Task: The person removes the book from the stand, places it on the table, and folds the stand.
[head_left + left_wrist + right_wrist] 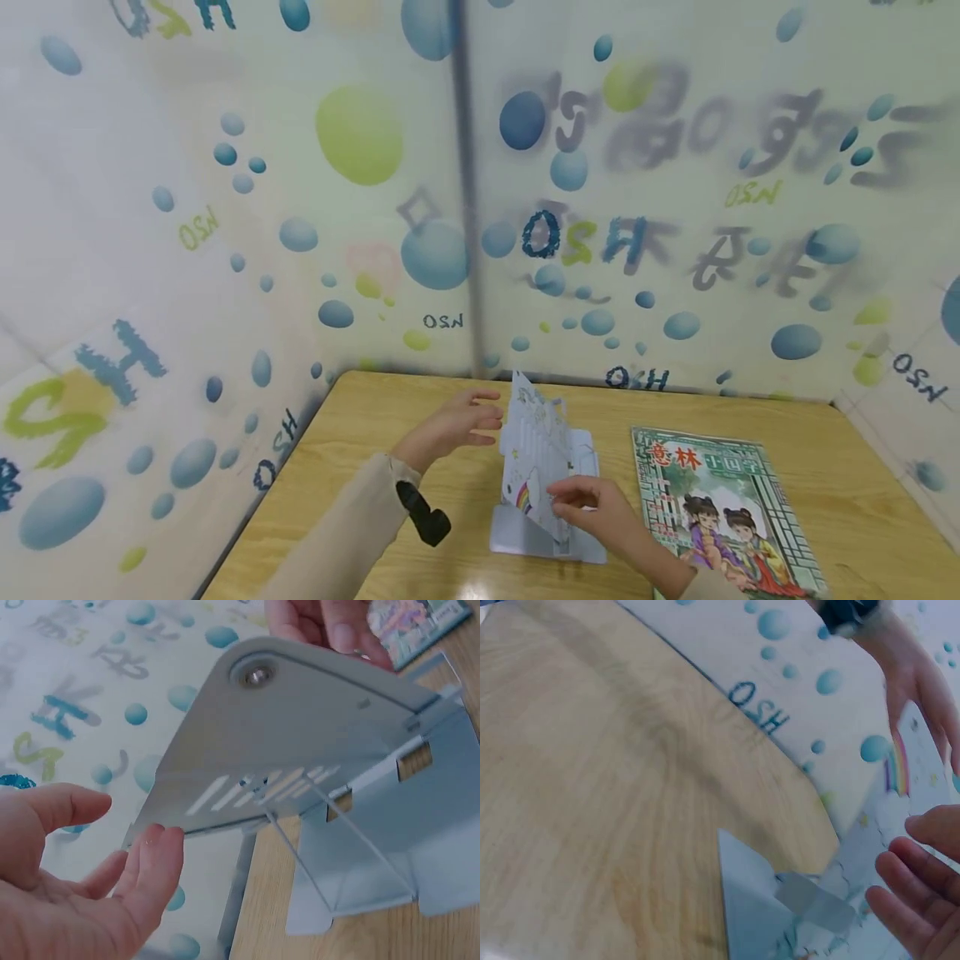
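A white folding book stand point(536, 458) stands on the table in front of me, its panel printed with a rainbow and small stars. The panel is tilted up from a flat base plate point(517, 533). From behind, in the left wrist view, thin wire legs point(360, 836) run between panel and base, and slots cut through the panel show. My left hand point(453, 427) is at the panel's left side, fingers loosely bent, fingertips right at its edge. My right hand point(603, 510) is at the near right edge, thumb and fingers apart in the right wrist view, gripping nothing.
A magazine point(723, 508) with two drawn figures on its cover lies on the wooden table point(360, 417) to the right of the stand. Patterned curtain-like walls point(375, 250) with blue and green bubbles close in the table's back and sides. A dark band point(423, 512) circles my left wrist.
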The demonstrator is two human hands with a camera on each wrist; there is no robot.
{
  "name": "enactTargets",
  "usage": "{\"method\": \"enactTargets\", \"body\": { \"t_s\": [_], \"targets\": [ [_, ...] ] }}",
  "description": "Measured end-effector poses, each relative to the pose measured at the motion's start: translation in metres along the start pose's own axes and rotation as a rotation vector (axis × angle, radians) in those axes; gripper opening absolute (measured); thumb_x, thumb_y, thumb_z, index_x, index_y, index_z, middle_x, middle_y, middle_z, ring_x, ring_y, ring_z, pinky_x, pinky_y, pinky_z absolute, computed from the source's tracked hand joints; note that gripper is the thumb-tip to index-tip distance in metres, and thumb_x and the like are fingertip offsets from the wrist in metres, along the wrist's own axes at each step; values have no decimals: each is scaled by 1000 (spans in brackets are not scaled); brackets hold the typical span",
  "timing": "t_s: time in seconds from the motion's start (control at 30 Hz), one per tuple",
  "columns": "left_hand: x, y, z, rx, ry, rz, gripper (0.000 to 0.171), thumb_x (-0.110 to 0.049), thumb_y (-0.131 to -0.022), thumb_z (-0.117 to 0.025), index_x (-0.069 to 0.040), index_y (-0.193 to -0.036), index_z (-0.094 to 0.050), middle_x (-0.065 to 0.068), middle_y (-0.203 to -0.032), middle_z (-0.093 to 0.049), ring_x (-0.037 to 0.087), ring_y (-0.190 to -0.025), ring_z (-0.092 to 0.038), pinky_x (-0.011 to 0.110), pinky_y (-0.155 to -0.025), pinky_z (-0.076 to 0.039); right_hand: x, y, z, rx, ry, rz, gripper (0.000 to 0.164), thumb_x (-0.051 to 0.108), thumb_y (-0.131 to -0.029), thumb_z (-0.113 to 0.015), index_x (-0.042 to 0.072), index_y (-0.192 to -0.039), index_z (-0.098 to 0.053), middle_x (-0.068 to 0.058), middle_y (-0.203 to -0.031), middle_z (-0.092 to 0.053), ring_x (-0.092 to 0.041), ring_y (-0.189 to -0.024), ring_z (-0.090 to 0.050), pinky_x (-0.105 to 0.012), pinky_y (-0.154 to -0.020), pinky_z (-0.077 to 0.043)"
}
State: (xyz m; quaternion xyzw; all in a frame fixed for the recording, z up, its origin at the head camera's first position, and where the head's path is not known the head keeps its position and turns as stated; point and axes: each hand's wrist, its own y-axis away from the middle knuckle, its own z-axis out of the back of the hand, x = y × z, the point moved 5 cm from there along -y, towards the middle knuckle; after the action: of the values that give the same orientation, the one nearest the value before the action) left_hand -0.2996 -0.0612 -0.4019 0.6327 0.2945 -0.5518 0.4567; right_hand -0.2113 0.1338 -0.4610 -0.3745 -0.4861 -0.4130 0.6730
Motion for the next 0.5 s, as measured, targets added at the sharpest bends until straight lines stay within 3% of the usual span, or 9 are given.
{"method": "enactTargets", "body": {
  "t_s": [0.2, 0.5],
  "targets": [
    [3, -1, -9, -25, 36, -1, 49, -1, -87, -54, 4, -132, -35, 24, -116, -46, 33, -105, -50, 45, -85, -46, 7, 5, -19, -39, 16, -17, 24, 15, -86, -64, -2, -103, -66, -12, -92, -66, -9, -78, -61, -26, -65, -51],
    [-1, -4, -22, -56, 32, -29, 52, 8, -87, -49, 6, -135, -31, 27, -122, -44, 30, -101, -52, 43, -81, -48, 4, 7, -21, -75, -9, -48, 25, 16, -84, -67, -2, -101, -66, -12, -91, -65, -9, -78, -60, -25, -66, -51]
  ]
}}
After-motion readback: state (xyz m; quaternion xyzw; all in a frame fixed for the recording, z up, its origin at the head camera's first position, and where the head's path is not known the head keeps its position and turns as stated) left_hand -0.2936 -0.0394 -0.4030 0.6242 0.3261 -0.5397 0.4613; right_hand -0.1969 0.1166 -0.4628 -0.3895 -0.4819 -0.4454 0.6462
